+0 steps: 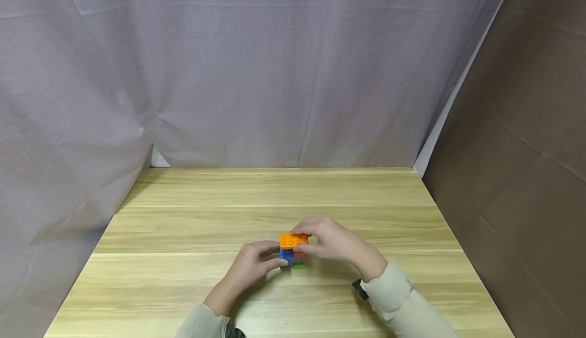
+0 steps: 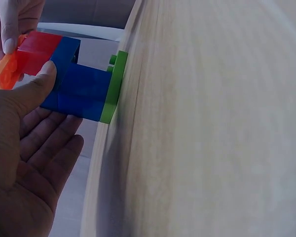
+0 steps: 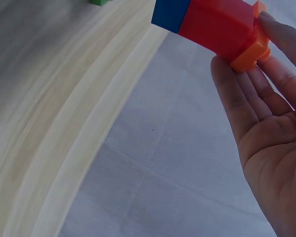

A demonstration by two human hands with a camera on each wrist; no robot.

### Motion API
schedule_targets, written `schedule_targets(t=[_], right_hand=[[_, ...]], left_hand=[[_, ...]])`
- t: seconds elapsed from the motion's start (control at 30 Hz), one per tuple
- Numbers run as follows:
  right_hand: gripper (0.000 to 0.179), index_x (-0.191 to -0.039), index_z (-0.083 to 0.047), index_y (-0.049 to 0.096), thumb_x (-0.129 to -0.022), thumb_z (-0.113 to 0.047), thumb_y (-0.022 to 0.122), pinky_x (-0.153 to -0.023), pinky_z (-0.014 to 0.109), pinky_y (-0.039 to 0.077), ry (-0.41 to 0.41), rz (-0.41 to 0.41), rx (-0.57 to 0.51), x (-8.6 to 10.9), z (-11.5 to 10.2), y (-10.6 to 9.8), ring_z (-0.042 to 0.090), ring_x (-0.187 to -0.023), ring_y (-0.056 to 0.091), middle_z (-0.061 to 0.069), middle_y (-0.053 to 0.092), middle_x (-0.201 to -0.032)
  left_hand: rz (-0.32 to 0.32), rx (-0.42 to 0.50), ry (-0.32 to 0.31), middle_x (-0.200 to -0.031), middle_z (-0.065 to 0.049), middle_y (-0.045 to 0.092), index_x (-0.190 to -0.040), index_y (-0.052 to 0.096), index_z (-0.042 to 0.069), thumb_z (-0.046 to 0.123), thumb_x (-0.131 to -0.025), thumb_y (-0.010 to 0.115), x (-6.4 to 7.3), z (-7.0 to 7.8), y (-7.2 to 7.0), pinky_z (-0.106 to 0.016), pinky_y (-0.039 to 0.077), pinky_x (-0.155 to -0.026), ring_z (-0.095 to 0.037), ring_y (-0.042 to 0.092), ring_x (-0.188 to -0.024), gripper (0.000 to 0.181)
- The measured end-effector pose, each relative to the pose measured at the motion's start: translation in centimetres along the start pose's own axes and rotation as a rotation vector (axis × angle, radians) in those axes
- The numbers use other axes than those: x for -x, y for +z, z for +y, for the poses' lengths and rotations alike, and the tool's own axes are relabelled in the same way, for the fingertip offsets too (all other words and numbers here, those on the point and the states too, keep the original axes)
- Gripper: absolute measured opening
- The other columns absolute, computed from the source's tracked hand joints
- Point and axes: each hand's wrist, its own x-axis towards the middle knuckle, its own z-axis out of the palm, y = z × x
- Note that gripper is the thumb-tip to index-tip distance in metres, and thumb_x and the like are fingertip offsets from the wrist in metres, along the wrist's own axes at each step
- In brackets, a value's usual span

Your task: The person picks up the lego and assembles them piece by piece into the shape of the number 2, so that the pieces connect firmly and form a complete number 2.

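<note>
A small stack of toy building blocks stands on the wooden table between both hands. At its bottom is a thin green block (image 2: 115, 89), with blue blocks (image 2: 85, 93) above it. A red block (image 2: 38, 48) sits higher, and a flat orange block (image 1: 288, 240) with studs tops the stack. My left hand (image 1: 249, 266) holds the blue part from the left, its thumb against the side. From the right, my right hand (image 1: 336, 242) pinches the orange block by its edges. In the right wrist view, the orange block touches the red block (image 3: 218, 24).
The pale wood-grain table (image 1: 183, 226) extends around the blocks. Grey cloth (image 1: 274, 73) hangs behind it and at the left, and a brown cloth panel (image 1: 513, 175) lines the right side. Dark straps (image 1: 360, 289) show at the sleeve cuffs.
</note>
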Motion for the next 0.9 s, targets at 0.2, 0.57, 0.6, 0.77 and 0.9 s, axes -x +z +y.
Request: schedule_targets(t=[0.2, 0.57, 0.6, 0.77, 0.9], right_hand=[[0.031, -0.119, -0.011, 0.072, -0.091, -0.025, 0.077, -0.081, 0.02, 0.057, -0.018, -0.001, -0.011, 0.2, -0.2, 0.2, 0.004, -0.094, 0.064, -0.005, 0.071, -0.112], [0.035, -0.121, -0.011, 0.072, -0.09, -0.027, 0.078, -0.083, 0.02, 0.057, -0.012, 0.014, -0.015, 0.9, -0.2, 0.4, 0.006, -0.098, 0.066, -0.004, 0.071, -0.114], [0.036, -0.121, -0.011, 0.072, -0.09, -0.028, 0.078, -0.083, 0.021, 0.057, -0.001, 0.012, -0.016, 1.0, -0.2, 0.3, 0.006, -0.099, 0.066, -0.003, 0.071, -0.115], [0.037, -0.121, -0.011, 0.072, -0.089, -0.028, 0.079, -0.084, 0.025, 0.059, 0.043, 0.011, -0.022, 1.3, -0.1, 0.1, 0.01, -0.102, 0.068, 0.0, 0.072, -0.117], [0.039, -0.122, -0.01, 0.072, -0.089, -0.028, 0.078, -0.084, 0.025, 0.059, 0.019, 0.023, -0.031, 1.3, 0.1, 0.4, 0.011, -0.103, 0.069, 0.002, 0.072, -0.118]], left_hand=[[0.0, 0.007, 0.013, -0.119, 0.008, 0.071, -0.118, 0.073, 0.025, 0.037, -0.085, 0.08, -0.1, -0.1, 0.1, -0.026, 0.056, -0.092, -0.012, 0.069, -0.107, 0.036], [-0.008, -0.002, 0.008, -0.119, 0.008, 0.071, -0.117, 0.074, 0.023, 0.037, -0.085, 0.08, 0.0, -0.1, 0.1, -0.026, 0.056, -0.093, -0.013, 0.068, -0.109, 0.035], [-0.007, -0.007, 0.006, -0.119, 0.007, 0.071, -0.117, 0.074, 0.023, 0.037, -0.085, 0.079, 0.0, -0.1, 0.0, -0.026, 0.056, -0.093, -0.013, 0.068, -0.109, 0.036], [-0.004, -0.009, -0.013, -0.12, 0.005, 0.071, -0.118, 0.074, 0.021, 0.038, -0.084, 0.08, -0.1, 0.0, 0.0, -0.025, 0.056, -0.092, -0.011, 0.068, -0.108, 0.038], [-0.004, -0.001, -0.016, -0.119, 0.006, 0.071, -0.117, 0.074, 0.021, 0.034, -0.084, 0.081, 0.0, 0.0, -0.1, -0.025, 0.056, -0.093, -0.01, 0.068, -0.108, 0.036]])
